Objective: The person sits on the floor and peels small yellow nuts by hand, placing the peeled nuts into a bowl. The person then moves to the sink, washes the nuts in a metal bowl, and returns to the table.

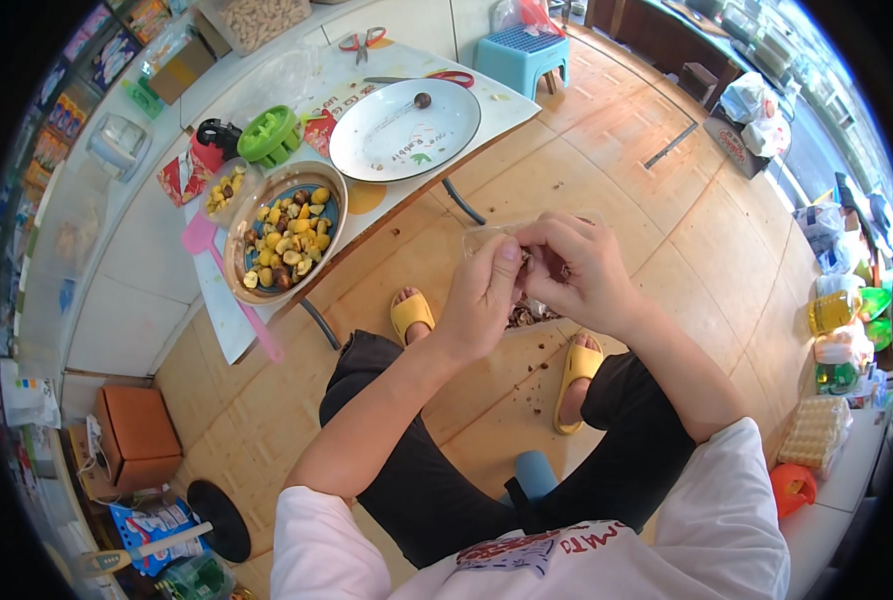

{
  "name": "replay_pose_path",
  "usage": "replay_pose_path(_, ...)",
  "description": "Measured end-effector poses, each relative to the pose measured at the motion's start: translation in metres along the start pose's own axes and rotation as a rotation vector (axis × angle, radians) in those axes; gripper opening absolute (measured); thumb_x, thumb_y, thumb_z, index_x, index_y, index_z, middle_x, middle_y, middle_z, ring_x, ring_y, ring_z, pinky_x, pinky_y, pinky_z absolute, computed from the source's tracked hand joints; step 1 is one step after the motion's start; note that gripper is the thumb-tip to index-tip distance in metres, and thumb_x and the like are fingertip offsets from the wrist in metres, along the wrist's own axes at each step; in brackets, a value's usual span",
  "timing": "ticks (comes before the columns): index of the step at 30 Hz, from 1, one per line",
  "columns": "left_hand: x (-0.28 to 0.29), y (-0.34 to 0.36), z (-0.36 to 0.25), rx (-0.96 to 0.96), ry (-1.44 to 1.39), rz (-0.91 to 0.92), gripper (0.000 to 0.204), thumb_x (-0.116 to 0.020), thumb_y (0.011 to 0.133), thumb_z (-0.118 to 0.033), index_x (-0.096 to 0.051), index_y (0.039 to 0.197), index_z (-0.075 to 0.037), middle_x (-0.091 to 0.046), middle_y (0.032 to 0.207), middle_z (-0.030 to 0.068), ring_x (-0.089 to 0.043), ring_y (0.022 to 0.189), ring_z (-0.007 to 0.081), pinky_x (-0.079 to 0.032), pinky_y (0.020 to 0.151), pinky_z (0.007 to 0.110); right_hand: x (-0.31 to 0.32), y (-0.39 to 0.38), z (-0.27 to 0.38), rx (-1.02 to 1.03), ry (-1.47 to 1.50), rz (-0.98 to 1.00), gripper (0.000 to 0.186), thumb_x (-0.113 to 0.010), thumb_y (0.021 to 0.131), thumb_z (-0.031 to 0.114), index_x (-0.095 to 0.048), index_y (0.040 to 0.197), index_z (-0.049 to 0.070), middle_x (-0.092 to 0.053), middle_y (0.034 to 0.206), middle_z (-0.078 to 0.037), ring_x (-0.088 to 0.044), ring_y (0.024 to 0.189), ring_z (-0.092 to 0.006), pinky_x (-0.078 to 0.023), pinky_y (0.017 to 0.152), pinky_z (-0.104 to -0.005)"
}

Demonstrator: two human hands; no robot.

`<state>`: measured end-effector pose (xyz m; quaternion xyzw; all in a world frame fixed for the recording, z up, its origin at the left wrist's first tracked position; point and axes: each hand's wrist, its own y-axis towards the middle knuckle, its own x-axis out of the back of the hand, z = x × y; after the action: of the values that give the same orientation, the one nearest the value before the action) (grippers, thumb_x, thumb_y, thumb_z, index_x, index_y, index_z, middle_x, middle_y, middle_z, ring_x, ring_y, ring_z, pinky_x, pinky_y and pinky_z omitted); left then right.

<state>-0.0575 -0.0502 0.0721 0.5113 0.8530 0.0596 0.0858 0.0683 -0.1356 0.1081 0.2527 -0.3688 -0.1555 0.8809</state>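
At the left of my view, a pink plastic ladle lies on the white-topped table, its handle running down and to the right to the table's edge. Just beside it I see a round tan ceramic bowl with a blue inside, heaped with yellow peeled kernels, some patched with brown skin. Farther right is an oval white plate with a dark rim, its long axis slanting up to the right, one round brown nut lying on it.

Next I reach the left hand, out past the table: its forearm slants up and to the right, thumb raised, fingertips drawn in to pinch. The small brown piece sits between the fingertips of both hands, above a clear plastic container with broken brown shells in it. The fingers cover so much of the piece that I cannot tell which way it points or how its long axis runs. On the right I have the right hand, its forearm slanting up and to the left, knuckles uppermost, fingers bent and pinching that same piece
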Motion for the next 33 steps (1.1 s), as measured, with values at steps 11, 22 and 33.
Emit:
replay_pose_path(11,0.005,0.002,-0.004,0.286,-0.365,0.085,0.038,-0.029,0.096,-0.037,-0.044,0.077,-0.007,-0.03,0.057,-0.0057,-0.024,0.045,0.0024,-0.022,0.039,0.018,0.004,-0.002,-0.003,-0.137,0.086,0.014,0.022,-0.057,0.068,-0.001,-0.06,0.089,0.0,-0.049,0.06,-0.005,-0.048,0.051,-0.0115,-0.04,0.048,-0.0243)
replay_pose_path(22,0.008,0.005,-0.01,0.454,-0.437,0.148,0.042,-0.03,0.094,-0.045,-0.038,0.072,-0.009,-0.029,0.057,-0.0034,-0.024,0.046,0.006,-0.02,0.041,0.02,0.002,-0.009,-0.011,-0.416,0.596,0.042,0.017,-0.051,0.076,-0.003,-0.058,0.091,-0.006,-0.05,0.059,0.002,-0.042,0.051,-0.001,-0.036,0.047,-0.0176)
replay_pose_path(33,0.013,0.006,-0.017,0.407,-0.393,0.272,0.028,-0.032,0.095,-0.028,-0.036,0.075,-0.009,-0.03,0.058,-0.0028,-0.024,0.047,0.0051,-0.022,0.041,0.019,0.008,-0.003,-0.002,-0.48,0.564,0.079,0.015,-0.052,0.078,0.0,-0.057,0.091,-0.006,-0.053,0.059,0.0,-0.049,0.051,-0.0031,-0.042,0.048,-0.0189)
